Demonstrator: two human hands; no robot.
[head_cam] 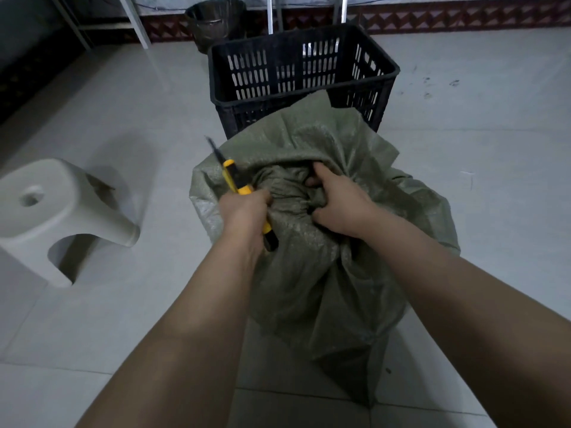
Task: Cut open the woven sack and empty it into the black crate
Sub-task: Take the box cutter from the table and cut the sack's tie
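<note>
Sack: the green woven sack (324,273) stands on the tiled floor (479,134) in the middle, bulging. Its neck is gathered into a tight bunch, and the loose top cloth fans out toward the far side. The weave hides what is in it.
Left hand: the left hand (244,211) has its fingers curled round the handle of a yellow and black knife (233,177). The blade is out and points far-left, and the hand rests against the left side of the neck.
Right hand: the right hand (340,205) grips the bunched neck from the right, fingers dug into the folds.
Crate: the black crate (383,72) stands just beyond the sack, open-topped, with slotted walls. The sack's top flap overlaps its near wall, and its bottom is hidden.
Bucket: a dark bucket (216,20) stands far behind the crate, its contents too dim to tell.
Stool: 1 white plastic stool (46,205) stands at the left.
</note>
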